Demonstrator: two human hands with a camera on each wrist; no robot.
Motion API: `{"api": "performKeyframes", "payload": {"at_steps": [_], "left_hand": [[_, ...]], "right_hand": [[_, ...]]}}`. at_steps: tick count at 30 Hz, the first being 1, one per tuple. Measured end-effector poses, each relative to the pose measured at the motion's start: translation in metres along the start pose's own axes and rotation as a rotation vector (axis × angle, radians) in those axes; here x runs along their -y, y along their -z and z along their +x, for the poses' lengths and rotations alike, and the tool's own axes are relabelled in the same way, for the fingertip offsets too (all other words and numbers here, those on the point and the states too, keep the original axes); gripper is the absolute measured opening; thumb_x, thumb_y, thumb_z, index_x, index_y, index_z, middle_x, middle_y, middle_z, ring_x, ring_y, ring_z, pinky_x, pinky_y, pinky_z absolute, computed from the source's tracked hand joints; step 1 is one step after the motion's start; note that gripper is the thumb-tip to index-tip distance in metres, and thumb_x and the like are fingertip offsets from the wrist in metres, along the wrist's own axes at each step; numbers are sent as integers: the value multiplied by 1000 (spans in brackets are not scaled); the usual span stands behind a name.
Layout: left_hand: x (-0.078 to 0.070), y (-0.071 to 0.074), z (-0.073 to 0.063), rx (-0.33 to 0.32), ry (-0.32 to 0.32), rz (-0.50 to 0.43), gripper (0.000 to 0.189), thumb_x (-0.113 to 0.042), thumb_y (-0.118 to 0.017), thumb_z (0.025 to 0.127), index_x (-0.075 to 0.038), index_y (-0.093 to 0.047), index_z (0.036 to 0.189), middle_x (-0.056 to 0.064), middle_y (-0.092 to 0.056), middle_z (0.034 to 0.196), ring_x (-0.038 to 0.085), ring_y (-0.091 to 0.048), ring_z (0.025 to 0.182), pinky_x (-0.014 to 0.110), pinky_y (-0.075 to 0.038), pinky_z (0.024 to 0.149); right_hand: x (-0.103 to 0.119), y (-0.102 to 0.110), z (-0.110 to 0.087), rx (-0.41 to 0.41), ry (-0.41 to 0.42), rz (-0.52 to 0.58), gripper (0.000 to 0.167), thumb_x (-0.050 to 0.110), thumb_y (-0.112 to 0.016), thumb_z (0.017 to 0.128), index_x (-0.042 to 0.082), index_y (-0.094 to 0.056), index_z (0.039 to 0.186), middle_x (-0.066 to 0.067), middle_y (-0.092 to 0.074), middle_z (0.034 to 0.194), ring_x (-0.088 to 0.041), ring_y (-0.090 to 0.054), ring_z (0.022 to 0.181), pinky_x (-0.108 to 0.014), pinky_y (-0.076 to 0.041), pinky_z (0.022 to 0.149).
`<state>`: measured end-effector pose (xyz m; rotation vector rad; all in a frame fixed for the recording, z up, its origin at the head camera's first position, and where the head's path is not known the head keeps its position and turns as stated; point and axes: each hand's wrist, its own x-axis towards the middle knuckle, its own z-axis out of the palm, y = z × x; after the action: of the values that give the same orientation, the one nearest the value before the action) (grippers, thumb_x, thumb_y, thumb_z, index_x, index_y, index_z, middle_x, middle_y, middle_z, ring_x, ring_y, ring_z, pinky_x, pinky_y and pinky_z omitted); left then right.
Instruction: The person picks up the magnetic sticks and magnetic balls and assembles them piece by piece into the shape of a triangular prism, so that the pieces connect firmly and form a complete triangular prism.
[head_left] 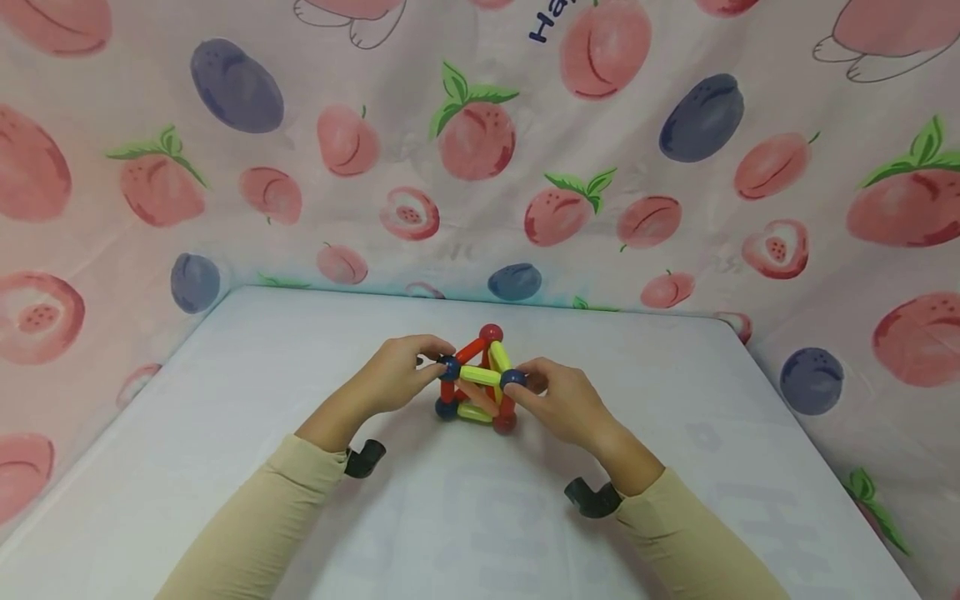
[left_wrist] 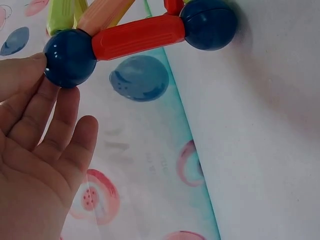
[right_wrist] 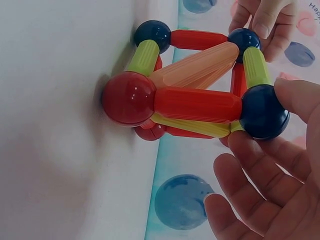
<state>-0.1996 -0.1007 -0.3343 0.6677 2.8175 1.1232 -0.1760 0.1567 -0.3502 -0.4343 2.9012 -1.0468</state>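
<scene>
On the white table stands a frame of ball-and-rod building pieces, with red (right_wrist: 200,104), yellow-green (head_left: 480,376) and orange rods (right_wrist: 197,65) joining blue and red balls. My left hand (head_left: 397,371) pinches the blue ball (left_wrist: 70,58) at the frame's upper left between thumb and fingers. At the upper right, my right hand (head_left: 566,400) pinches another blue ball (right_wrist: 265,111). Its lower fingers are spread loosely below. A blue ball (head_left: 446,408) and a red ball (right_wrist: 129,99) form lower front corners. Another red ball (head_left: 491,334) tops the back. Some rods inside are partly hidden.
The white tabletop (head_left: 225,467) surrounds the frame. A fruit-printed cloth (head_left: 420,167) hangs behind the table and down its sides. Black wrist mounts (head_left: 592,498) stick out near both sleeves.
</scene>
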Motion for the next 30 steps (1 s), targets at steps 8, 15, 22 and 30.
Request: {"api": "performKeyframes", "payload": {"at_steps": [8,15,22,30], "left_hand": [[-2,0,0,0,9,-14,25,-12,-65,98,-6,-69,122,5,-69,110,24,-62,109,44,-49,99],[-3,1,-1,6,18,-17,25,-12,-65,98,-7,-68,122,5,-69,111,25,-61,110,45,-49,99],[-3,1,-2,9,33,-21,25,-13,-65,98,-8,-68,122,5,-69,111,25,-61,109,46,-50,98],[-4,1,-6,12,52,-23,24,-14,-68,96,-9,-69,120,2,-68,108,24,-60,107,44,-50,97]], "right_hand": [[0,1,1,10,-11,7,42,35,-73,93,8,-65,123,2,-66,94,-19,-59,91,-30,-53,70],[0,1,3,14,-12,21,42,35,-73,92,9,-65,123,3,-65,93,-19,-59,91,-29,-52,67],[1,0,1,13,-20,27,43,35,-73,92,8,-64,125,1,-65,93,-19,-58,89,-29,-52,67],[0,0,1,20,-16,38,42,34,-72,93,8,-64,125,1,-65,95,-20,-58,91,-30,-53,69]]}}
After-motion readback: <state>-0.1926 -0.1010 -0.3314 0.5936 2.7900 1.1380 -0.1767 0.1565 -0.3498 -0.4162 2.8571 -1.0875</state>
